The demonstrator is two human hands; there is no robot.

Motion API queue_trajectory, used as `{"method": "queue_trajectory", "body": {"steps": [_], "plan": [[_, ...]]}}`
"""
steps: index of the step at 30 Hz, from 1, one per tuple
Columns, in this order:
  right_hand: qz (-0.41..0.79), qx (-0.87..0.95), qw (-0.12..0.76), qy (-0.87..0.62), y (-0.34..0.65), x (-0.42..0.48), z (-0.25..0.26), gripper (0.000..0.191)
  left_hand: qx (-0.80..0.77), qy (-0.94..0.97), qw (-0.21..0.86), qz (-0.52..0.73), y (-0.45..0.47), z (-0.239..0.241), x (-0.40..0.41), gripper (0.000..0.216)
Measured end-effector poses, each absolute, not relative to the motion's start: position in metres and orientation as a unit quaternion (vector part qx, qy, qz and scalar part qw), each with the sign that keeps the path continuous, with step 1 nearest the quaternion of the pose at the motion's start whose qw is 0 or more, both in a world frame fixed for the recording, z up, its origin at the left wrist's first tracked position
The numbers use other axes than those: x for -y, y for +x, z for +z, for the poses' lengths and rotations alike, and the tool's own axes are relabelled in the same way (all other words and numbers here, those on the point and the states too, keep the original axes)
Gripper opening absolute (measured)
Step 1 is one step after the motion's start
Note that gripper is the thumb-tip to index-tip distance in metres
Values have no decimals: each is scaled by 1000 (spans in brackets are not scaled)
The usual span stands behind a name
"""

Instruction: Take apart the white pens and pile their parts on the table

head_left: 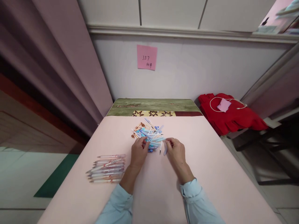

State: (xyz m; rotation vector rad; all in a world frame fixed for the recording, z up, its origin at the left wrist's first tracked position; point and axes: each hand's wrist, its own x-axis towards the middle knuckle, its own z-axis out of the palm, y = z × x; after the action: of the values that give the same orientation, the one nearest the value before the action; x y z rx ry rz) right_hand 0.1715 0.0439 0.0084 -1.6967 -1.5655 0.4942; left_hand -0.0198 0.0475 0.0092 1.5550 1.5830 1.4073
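The left hand (140, 149) and the right hand (175, 151) are apart, with a small gap between their fingertips. The left thumb and fingers are at the near side of the pile, but I cannot tell if they pinch a piece. The right fingers bend in close to the thumb. A pale purple piece (165, 149) sits right by them, and I cannot tell if it is held. A thin white stick (160, 147) with a dark tip is just beside the right hand.

The pile of pen parts (154, 144) is near the middle of the counter (221, 186), closer to the far edge. Blue, purple and tan bits are all mixed up. The step in hand looks like sorting through small parts with both hands. The next move seems to call for a soft, careful pinch, because thin bits may roll.

Over by the left edge, white pens (107, 170) lie side by side, and one slants on top.

Past the far right corner is a red cloth (233, 119) with a white cord on it. A pink note (147, 57) is on the wall beyond the far edge.
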Motion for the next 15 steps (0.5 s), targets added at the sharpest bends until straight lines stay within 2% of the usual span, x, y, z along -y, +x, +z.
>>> {"method": "queue_trajectory", "body": {"steps": [12, 15], "plan": [[168, 597, 345, -704, 178, -47, 6, 29, -610, 626, 190, 448, -23, 7, -48, 23], [157, 589, 331, -720, 179, -49, 4, 38, -638, 646, 164, 386, -24, 17, -44, 45]]}}
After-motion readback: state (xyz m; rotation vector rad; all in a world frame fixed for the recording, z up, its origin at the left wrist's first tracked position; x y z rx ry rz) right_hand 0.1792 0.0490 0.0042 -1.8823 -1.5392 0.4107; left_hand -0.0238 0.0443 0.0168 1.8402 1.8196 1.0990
